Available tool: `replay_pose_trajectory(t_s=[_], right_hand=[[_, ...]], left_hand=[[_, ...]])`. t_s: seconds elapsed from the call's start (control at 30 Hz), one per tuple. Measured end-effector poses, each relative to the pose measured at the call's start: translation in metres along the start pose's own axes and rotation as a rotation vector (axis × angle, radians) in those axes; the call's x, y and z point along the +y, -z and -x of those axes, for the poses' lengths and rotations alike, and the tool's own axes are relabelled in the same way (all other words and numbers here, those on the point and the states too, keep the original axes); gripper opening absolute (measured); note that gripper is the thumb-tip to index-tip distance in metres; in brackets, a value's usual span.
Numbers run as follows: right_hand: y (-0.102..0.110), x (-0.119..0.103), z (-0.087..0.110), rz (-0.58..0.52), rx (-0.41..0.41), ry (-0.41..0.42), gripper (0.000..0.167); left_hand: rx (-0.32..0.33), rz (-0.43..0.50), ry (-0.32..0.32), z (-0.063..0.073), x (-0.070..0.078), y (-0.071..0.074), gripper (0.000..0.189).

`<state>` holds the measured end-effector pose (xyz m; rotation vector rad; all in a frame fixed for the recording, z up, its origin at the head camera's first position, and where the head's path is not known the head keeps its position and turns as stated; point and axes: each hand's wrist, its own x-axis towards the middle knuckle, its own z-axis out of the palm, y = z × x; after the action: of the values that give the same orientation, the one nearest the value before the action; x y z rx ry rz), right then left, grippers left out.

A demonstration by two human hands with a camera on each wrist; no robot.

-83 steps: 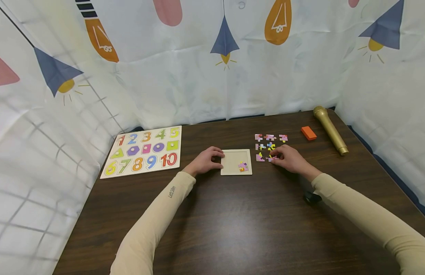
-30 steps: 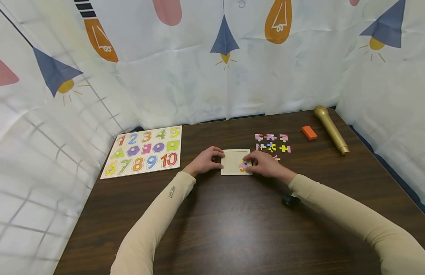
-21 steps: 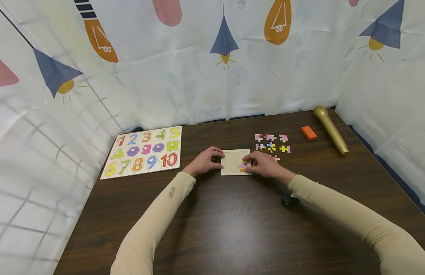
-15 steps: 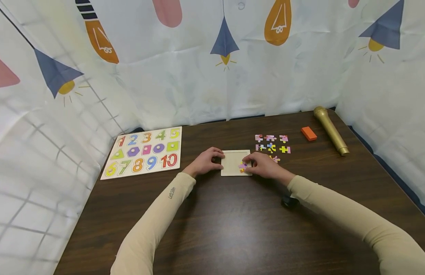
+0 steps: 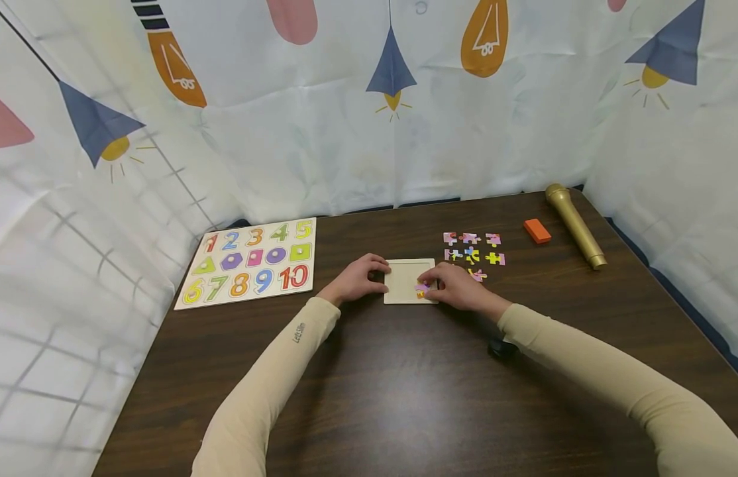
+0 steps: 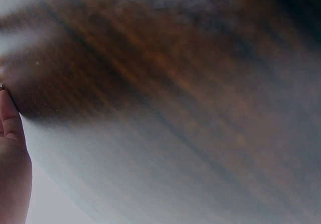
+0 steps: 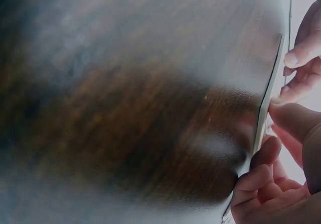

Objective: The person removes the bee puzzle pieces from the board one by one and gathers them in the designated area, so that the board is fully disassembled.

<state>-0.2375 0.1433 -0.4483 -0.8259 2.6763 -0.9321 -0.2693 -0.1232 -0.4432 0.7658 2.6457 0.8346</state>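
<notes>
A small pale wooden puzzle tray [image 5: 399,281] lies on the dark table, mid-view in the head view. My left hand [image 5: 360,278] holds its left edge, thumb low and fingers near the upper corner. At the tray's right side my right hand [image 5: 455,285] pinches a jigsaw piece, mostly hidden by the fingertips. Just left of those fingertips a pink and yellow jigsaw piece [image 5: 421,293] shows inside the tray's lower right. In the right wrist view my right hand [image 7: 281,174] is at the tray's edge, with my left hand [image 7: 306,58] beyond.
Several loose jigsaw pieces [image 5: 472,254] lie in rows right of the tray, some hidden behind my right hand. Farther right are an orange block [image 5: 536,230] and a gold microphone [image 5: 574,225]. A number puzzle board [image 5: 250,265] lies at the left. A printed curtain [image 5: 345,152] hangs behind.
My right hand has moved left from the loose pieces to the tray's right side, then its fingertips shifted slightly over the piece there. My left hand has stayed at the tray.
</notes>
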Motion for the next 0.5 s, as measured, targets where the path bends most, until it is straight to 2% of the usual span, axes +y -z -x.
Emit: replay_pose_trajectory(t_s=[0.23, 0.5], right_hand=[[0.0018, -0.0019, 0.0009, 0.014, -0.033, 0.041, 0.034], [0.0013, -0.0018, 0.0024, 0.018, -0.04, 0.032, 0.032]], left_hand=[[0.001, -0.003, -0.001, 0.0003, 0.0001, -0.0004, 0.042], [0.003, -0.02, -0.02, 0.0003, 0.0013, 0.0002, 0.043]])
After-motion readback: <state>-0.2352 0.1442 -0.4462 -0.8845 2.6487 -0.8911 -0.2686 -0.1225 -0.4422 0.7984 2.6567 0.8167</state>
